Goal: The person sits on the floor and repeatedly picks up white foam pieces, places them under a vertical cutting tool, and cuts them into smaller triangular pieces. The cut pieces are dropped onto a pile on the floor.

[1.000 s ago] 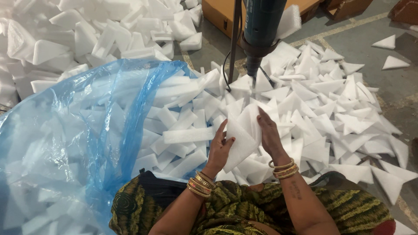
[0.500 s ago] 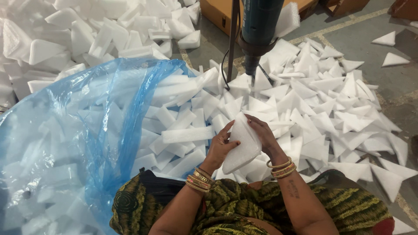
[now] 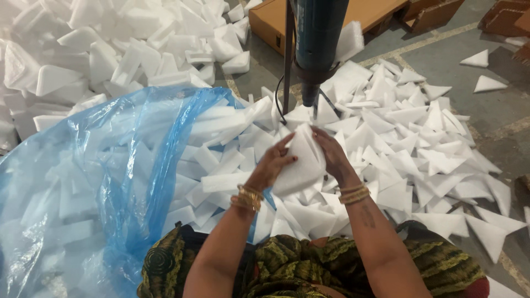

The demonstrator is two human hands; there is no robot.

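Both hands grasp one white foam piece (image 3: pixel 301 160) at frame centre: left hand (image 3: pixel 271 165) pressing its 9 o'clock face with fingers spread, right hand (image 3: pixel 331 154) wrapped over its 3 o'clock edge near the top. Piece held tilted, upper corner toward 12 o'clock, just below the tip of a dark hanging tool (image 3: pixel 317 44). Judged very light, fairly stiff yet crumbly and easily dented; best taken by the flat faces or thick edges, not the thin corner. Loose pile of white foam triangles (image 3: pixel 430 143) spreads over the floor from 1 to 4 o'clock; blue plastic bag (image 3: pixel 138 165) filled with foam strips lies at 8 to 10 o'clock; cardboard box (image 3: pixel 270 19) at 12 o'clock.
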